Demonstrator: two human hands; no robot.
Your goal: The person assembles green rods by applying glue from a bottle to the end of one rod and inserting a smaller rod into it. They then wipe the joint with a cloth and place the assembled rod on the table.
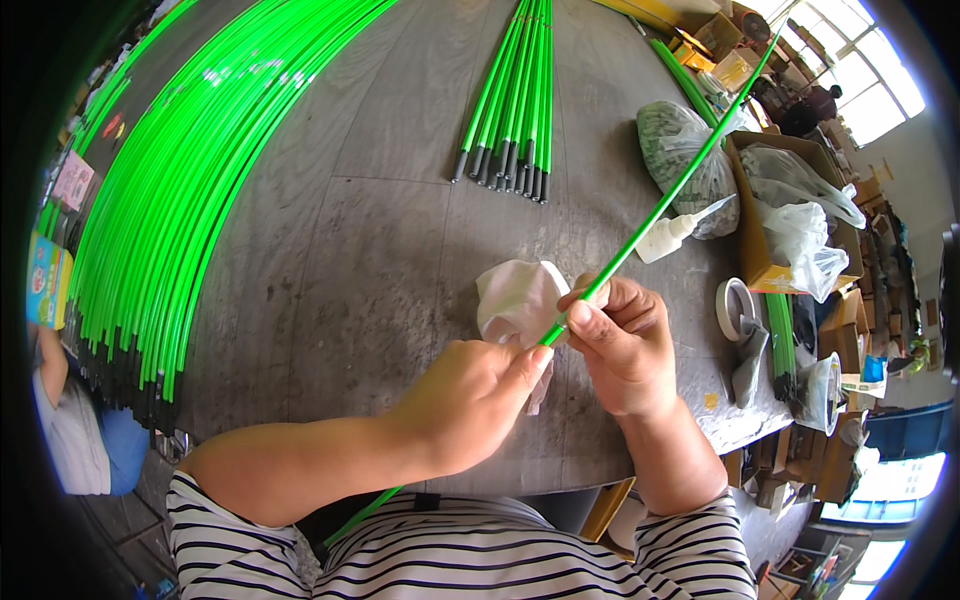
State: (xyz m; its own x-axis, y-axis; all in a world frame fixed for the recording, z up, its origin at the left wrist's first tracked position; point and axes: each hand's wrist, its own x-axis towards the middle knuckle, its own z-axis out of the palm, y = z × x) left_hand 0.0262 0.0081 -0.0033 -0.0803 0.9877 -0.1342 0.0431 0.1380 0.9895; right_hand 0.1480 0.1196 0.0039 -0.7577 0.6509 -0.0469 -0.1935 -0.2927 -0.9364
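A long, thin green rod slants across my front, from the far upper right down past my left forearm. My left hand is closed round its lower part. Just above, my right hand pinches the rod between thumb and fingers, where a small shiny band shows on it. A crumpled whitish cloth lies on the table behind the hands, partly covered by them. Right of the cloth, a white squeeze bottle with a pointed nozzle lies tilted beside the rod.
A large pile of green rods with black ends covers the table's left side. A smaller bundle lies at the back middle. To the right are a filled plastic bag, a cardboard box and a tape roll. Another person's arm shows far left.
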